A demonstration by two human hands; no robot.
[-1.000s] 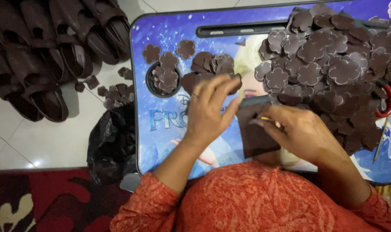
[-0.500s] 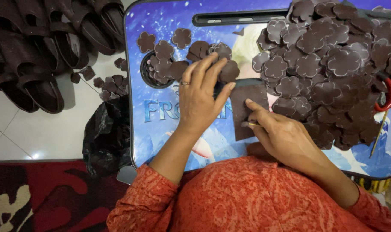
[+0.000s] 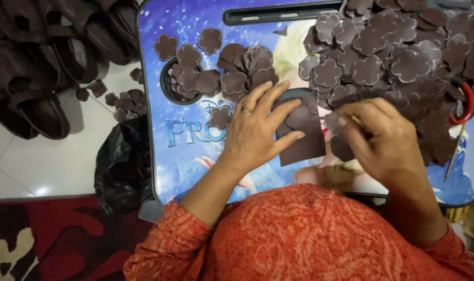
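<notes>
Sandals (image 3: 44,62) of dark brown material lie heaped on the pale tiled floor (image 3: 44,166) at the far left, with a few loose brown flower cut-outs (image 3: 123,100) scattered beside them. Just right of those, a crumpled black plastic bag (image 3: 123,166) sits against the edge of the worktop (image 3: 195,156), a small lap table with a blue printed cartoon surface and a dark slot handle (image 3: 278,14) along its far edge. A round recess in the worktop holds a small cluster of brown flower shapes (image 3: 195,78), and more lie around it.

Near the middle, the left hand (image 3: 255,132), a ring on one finger, lies flat with fingers spread, pressing down on a dark brown rectangular sheet (image 3: 304,140) that rests on the worktop. Its fingertips touch the sheet's left part; it grips nothing.

Just right of the sheet, the right hand (image 3: 380,138) is curled, fingers bent together over a brown flower piece (image 3: 335,124) at the sheet's right edge; how firmly it pinches that piece I cannot tell. Beyond it spreads a large pile of flower cut-outs (image 3: 398,52) covering the worktop's right part. Scissors with a red handle (image 3: 467,104) lie partly under that pile at the far right.
</notes>
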